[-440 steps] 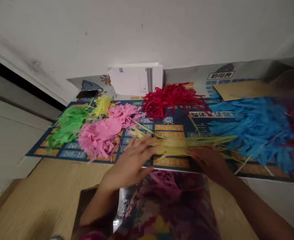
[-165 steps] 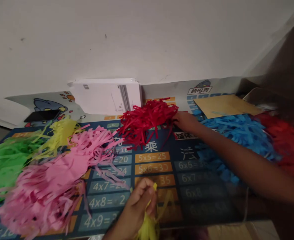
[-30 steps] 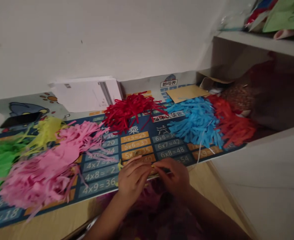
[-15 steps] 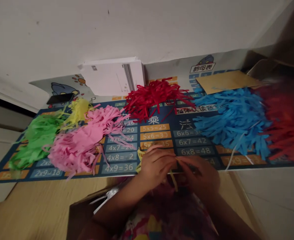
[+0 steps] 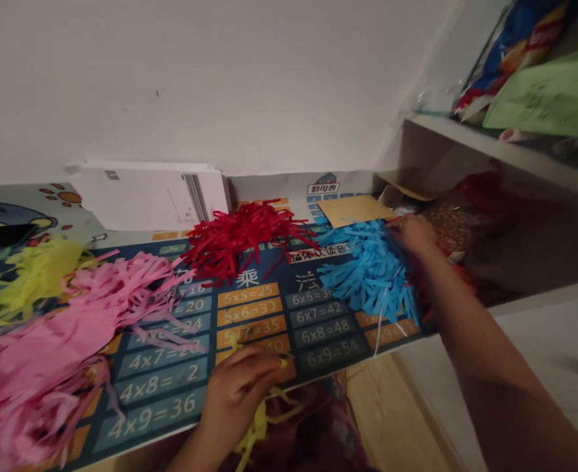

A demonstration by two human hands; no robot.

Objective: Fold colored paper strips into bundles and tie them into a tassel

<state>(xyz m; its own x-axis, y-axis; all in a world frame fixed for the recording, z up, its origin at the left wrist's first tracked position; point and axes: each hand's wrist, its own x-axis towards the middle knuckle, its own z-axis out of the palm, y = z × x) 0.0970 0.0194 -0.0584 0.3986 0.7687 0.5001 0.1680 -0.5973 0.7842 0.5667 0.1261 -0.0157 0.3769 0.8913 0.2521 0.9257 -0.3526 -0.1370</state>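
Paper strips [image 5: 258, 426] of yellow colour in left hand [image 5: 237, 387]; right hand [image 5: 416, 235] beside blue bunch [image 5: 362, 265]

The paper strips are pinched between the closed fingers of the left hand, at the near edge of the printed chart [image 5: 163, 367]. One short end comes out at the fingertips, another piece shows behind the knuckles, and longer ends hang below the hand, past the edge.

The right hand is stretched far out, at the upper right side of the blue bunch. Its fingers are partly hidden and blurred, so I cannot tell if they hold something. Near it, partly behind the forearm, lies a red-orange bunch [image 5: 467, 280].

From the blue bunch a white string [image 5: 379, 324] goes down to the chart edge. A brown envelope [image 5: 350, 211] lies just behind this bunch. In the middle there is a crimson bunch [image 5: 249, 239], and behind it, a little to the left, a white stack [image 5: 145, 200] leans on the wall. On the left side lies a large pink bunch [image 5: 82, 328], with a yellow bunch [image 5: 47, 272] just behind it. At the right, a shelf [image 5: 470, 139] carries a green bag [image 5: 549, 98].
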